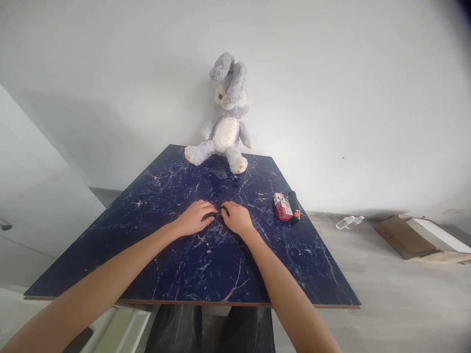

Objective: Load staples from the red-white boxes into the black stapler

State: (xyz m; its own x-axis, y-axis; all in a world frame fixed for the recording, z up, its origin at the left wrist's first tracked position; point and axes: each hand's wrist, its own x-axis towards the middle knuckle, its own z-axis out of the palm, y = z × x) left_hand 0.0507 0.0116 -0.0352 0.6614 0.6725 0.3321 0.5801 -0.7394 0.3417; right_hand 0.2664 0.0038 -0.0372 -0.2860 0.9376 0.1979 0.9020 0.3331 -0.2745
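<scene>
1. Your L hand (196, 219) & R hand (238, 219) are near each other mid-counter, palms down, fingers curled in. Can't tell if fingertips touch or pinch anything; shadow hides the undersides.
2. Nearest separate things: small red-and-white boxes (284, 208), to the R of your R hand, beside a dark cylinder (293, 200) w/ an orange end; plush rabbit (225, 135) sits beyond both hands at the far edge, upright vs. the wall (312, 98).
3. For this close two-hand pose, I'd judge low wrists, light fingertip pressure & a visible gap btwn hands work best.
4. Edges: the dark blue marbled counter (206, 274) is narrower at the far end; its near edge runs under your forearms, above your legs (180, 328).
5. Room: bare top spreads widely L of your L hand; on the R, mind the boxes & cylinder, w/ the side edge just past them.
</scene>
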